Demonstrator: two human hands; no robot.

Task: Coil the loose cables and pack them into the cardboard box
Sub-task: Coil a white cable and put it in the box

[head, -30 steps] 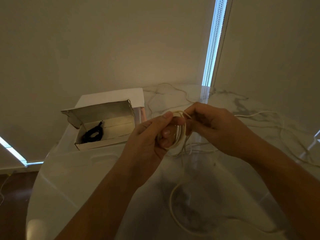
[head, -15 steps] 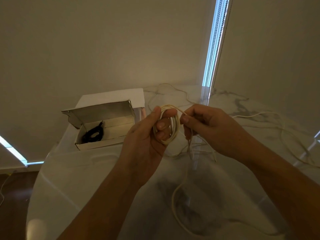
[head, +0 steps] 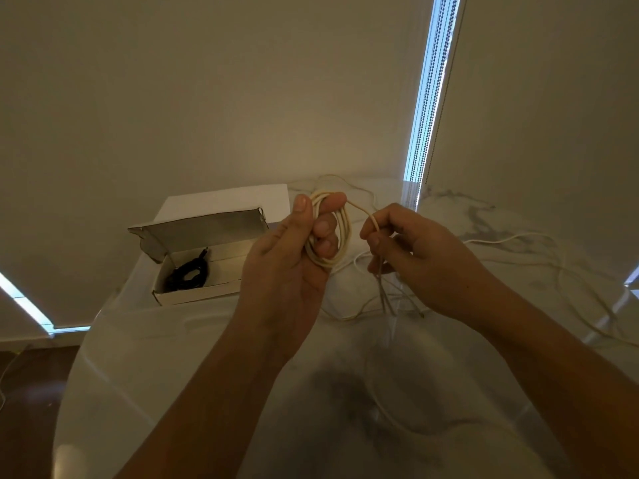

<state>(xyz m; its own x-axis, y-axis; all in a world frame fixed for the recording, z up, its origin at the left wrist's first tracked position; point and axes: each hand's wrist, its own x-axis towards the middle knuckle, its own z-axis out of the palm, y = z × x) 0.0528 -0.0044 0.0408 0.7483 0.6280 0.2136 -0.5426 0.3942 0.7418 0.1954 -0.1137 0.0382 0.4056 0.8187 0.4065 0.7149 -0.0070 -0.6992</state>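
A pale marbled table (head: 179, 361) is stretching out under dim light, backed by plain walls and closed blinds with a bright strip of daylight (head: 427, 98) showing between them. Toward the far left of the tabletop an open cardboard box (head: 198, 288) is sitting with its lid flap standing up behind it, and a coiled black cable (head: 188, 274) is lying inside near the box's left end. Above the table, the left hand (head: 287, 261) is holding a cream cable coil (head: 340, 243) upright, the loops running round its curled fingers while the thumb is pointing up beside them. Just to the right, the right hand (head: 415, 257) is pinching the free strand of the same cable between thumb and fingers, the strand arching across the small gap from the top of the coil. Below that hand the cable is hanging down blurred toward the table and trailing in a wide loop near the front edge. More loose white cables (head: 567, 271) are lying scattered over the right and far parts of the table, well apart from the box.
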